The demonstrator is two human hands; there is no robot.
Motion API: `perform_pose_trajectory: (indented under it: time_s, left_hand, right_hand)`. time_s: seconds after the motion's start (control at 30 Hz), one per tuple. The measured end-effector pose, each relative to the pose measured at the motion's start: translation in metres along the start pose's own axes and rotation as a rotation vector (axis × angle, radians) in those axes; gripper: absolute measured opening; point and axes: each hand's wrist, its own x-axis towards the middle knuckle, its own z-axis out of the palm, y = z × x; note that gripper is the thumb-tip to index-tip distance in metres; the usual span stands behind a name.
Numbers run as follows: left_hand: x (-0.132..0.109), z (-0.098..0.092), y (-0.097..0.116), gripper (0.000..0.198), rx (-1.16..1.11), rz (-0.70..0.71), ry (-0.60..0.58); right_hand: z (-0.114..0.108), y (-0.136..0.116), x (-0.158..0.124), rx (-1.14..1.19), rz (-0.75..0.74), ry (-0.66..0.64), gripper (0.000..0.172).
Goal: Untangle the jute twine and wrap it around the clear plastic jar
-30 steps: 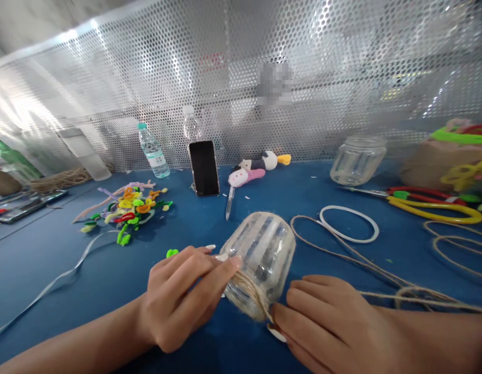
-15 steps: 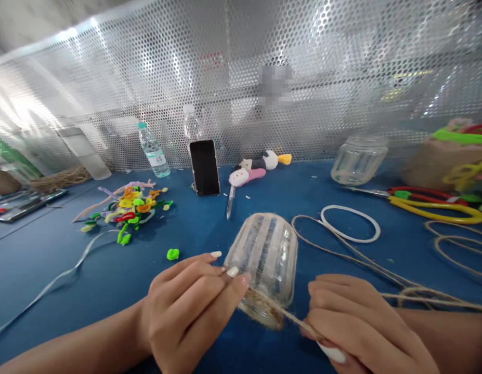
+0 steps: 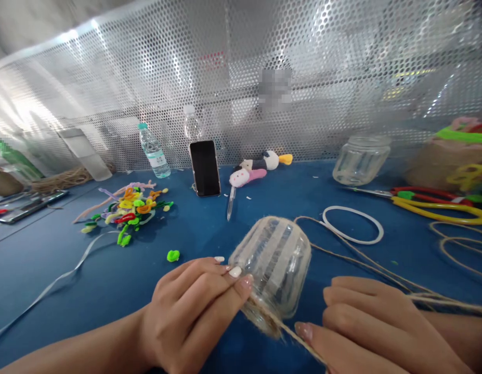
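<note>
A clear glass jar (image 3: pixel 282 259) with pale strips down its side lies tilted on the blue table, its twine-wrapped neck toward me. My left hand (image 3: pixel 197 306) is closed in a pinch at the left of the neck, holding the jar and the twine there. From the neck a length of jute twine (image 3: pixel 297 337) runs taut down to the right. My right hand (image 3: pixel 369 327) is closed around that twine, apart from the jar. Its fingertips are partly hidden below the frame's edge.
Loose twine and a white ring (image 3: pixel 352 224) lie right of the jar. Beyond are scissors (image 3: pixel 431 205), a second glass jar (image 3: pixel 361 160) and a burlap-covered pot (image 3: pixel 431 161). A phone (image 3: pixel 205 169), a pen (image 3: pixel 231 203), a bottle (image 3: pixel 157 156) and colourful pipe-cleaner pieces (image 3: pixel 135 205) lie left.
My right hand has moved right and slightly down, drawing the twine out from the neck. The jar has turned and shifted a little to the right; my left hand keeps its pinch.
</note>
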Motion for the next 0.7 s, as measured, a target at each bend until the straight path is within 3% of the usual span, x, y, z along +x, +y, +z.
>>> perform_pose_trajectory:
  time_s: [0.13, 0.3, 0.47, 0.7]
  left_hand:
    - [0.002, -0.004, -0.004, 0.018, 0.011, -0.024, -0.044]
    - [0.003, -0.006, -0.006, 0.019, -0.005, -0.032, -0.058]
    - [0.002, -0.004, -0.004, 0.017, 0.008, -0.019, -0.041]
    - [-0.001, 0.006, -0.005, 0.014, 0.024, -0.045, 0.048]
  right_hand:
    - [0.004, 0.012, -0.002, 0.041, -0.164, 0.037, 0.023]
    - [0.009, 0.016, -0.008, 0.061, -0.039, 0.033, 0.02]
    - [0.004, 0.013, -0.009, 0.114, -0.156, -0.037, 0.023]
    - [0.008, 0.008, -0.003, 0.071, -0.11, 0.012, 0.029]
